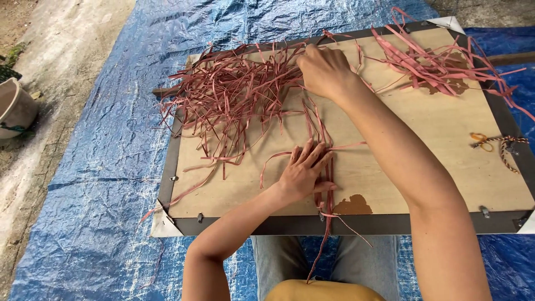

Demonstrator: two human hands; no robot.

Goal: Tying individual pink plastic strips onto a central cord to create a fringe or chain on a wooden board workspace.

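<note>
The left hand (304,170) lies flat with fingers spread, pressing down on a small bundle of reddish-pink strips (323,161) that runs lengthwise across the wooden board (423,167) toward the person; the strips' near ends trail over the board's dark front edge and hang above the person's grey trousers (356,259); the right hand (323,69) reaches to the far side of the board with its fingers curled closed on strips at the edge of the big tangled pile of strips (234,95); exactly how many strips it pinches cannot be told; the pile sprawls over the board's far left part, some pieces spilling past the left edge; a second, smaller heap of strips (434,64) lies at the far right corner, well apart from both hands; near the right edge rest a pair of orange-handled scissors (479,139), just beside a short braided cord (510,150); the board sits on a blue tarpaulin (111,167) spread over the ground; at the far left, off the tarpaulin, stands a pale pot (14,108).
</note>
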